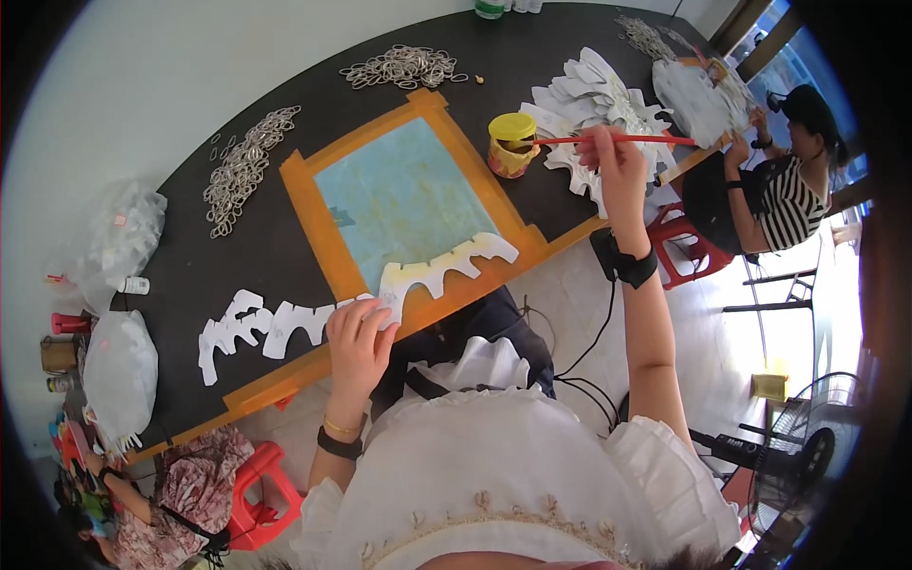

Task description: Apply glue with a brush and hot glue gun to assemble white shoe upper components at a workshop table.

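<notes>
My right hand [619, 176] pinches a long red brush [655, 140], and its tip reaches the mouth of a small yellow glue tin [508, 161]. The tin's yellow top covers part of its opening. My left hand [361, 339] grips the near left end of a white scalloped strip [446, 270], which has a yellowish smear along its upper edge. That strip lies across the orange-taped near border of a light blue sheet [408, 195]. Left of my hand, more white scalloped strips [294, 325] lie on the dark table.
Piles of metal rings [242, 171] lie at the left and far side. A heap of white cut pieces [603, 104] stands right of the tin. Plastic bags [122, 366] sit at the left edge. Another person [798, 171] works at the right, and one more [180, 494] sits lower left.
</notes>
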A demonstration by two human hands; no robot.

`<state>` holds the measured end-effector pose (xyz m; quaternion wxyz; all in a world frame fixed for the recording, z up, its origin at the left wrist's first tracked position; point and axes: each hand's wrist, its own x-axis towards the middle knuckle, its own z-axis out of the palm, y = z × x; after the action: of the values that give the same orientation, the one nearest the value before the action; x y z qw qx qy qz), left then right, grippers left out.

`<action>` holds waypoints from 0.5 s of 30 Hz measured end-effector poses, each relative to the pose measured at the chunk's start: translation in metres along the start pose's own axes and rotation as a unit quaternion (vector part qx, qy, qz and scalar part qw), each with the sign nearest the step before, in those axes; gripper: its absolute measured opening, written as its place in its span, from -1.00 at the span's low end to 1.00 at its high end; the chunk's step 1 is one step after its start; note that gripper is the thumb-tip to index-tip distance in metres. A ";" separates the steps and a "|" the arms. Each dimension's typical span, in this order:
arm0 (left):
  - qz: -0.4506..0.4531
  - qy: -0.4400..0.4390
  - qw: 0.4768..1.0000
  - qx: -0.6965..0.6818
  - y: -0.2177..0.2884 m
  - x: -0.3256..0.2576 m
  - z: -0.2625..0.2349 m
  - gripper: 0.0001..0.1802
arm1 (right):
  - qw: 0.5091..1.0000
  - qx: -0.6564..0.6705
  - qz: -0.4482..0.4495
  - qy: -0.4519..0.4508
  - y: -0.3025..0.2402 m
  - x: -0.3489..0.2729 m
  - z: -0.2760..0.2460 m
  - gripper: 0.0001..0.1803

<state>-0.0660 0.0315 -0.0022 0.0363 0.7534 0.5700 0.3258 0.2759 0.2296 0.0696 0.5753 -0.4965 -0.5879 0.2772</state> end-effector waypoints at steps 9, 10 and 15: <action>0.017 -0.001 1.000 0.009 -0.006 0.006 0.012 -0.75 | 0.992 0.109 0.055 0.030 0.004 -0.012 -0.011 -0.71; 0.016 0.002 1.000 0.016 -0.007 0.008 0.013 -0.76 | 0.991 0.115 0.059 0.028 0.003 -0.012 -0.011 -0.69; 0.005 0.008 1.000 0.016 -0.010 0.004 0.015 -0.78 | 0.981 0.153 0.118 0.036 0.015 -0.013 -0.016 -0.62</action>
<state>-0.0659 0.0438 -0.0165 0.0179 0.7540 0.5720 0.3225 0.2930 0.2193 0.0539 0.6287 -0.4777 -0.4550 0.4117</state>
